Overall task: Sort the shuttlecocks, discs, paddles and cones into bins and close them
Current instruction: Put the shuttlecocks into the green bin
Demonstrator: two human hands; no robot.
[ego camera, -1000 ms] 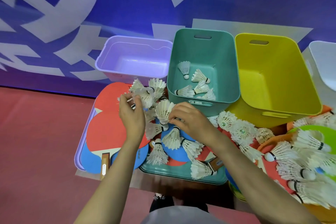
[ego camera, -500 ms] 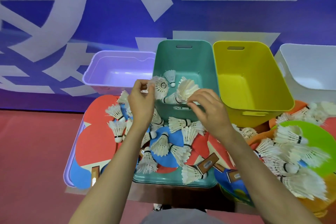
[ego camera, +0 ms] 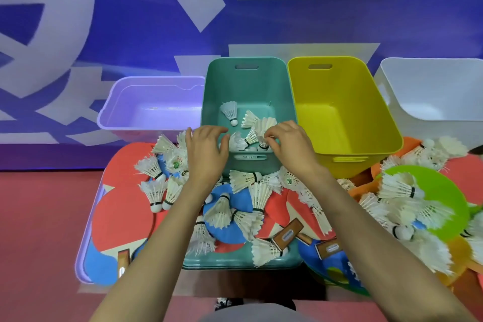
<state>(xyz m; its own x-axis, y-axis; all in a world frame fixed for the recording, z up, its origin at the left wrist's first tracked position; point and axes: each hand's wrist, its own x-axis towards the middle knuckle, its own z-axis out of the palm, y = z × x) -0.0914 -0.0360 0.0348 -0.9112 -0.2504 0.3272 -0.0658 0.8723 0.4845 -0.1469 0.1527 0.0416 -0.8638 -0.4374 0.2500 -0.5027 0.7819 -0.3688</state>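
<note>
The teal bin [ego camera: 248,86] holds several white shuttlecocks [ego camera: 230,112]. My left hand [ego camera: 206,154] hovers over the bin's near rim with fingers spread and nothing in it. Just inside that rim, my right hand [ego camera: 290,146] pinches one shuttlecock [ego camera: 265,127] by its feathers. Many loose shuttlecocks [ego camera: 245,178] lie in front of the bins, on top of red paddles [ego camera: 122,217] and a blue one [ego camera: 235,232]. More shuttlecocks cover a green disc [ego camera: 441,191] at the right. No cones can be made out.
Beside the teal bin stand a purple bin [ego camera: 151,112] on the left, then a yellow bin [ego camera: 339,112] and a white bin [ego camera: 431,97] on the right, all without contents. A purple lid [ego camera: 85,248] and a teal lid [ego camera: 235,263] lie under the paddles.
Both hands rose from the pile to the teal bin carrying shuttlecocks. The left hand has let its shuttlecocks go; the right still pinches one.
</note>
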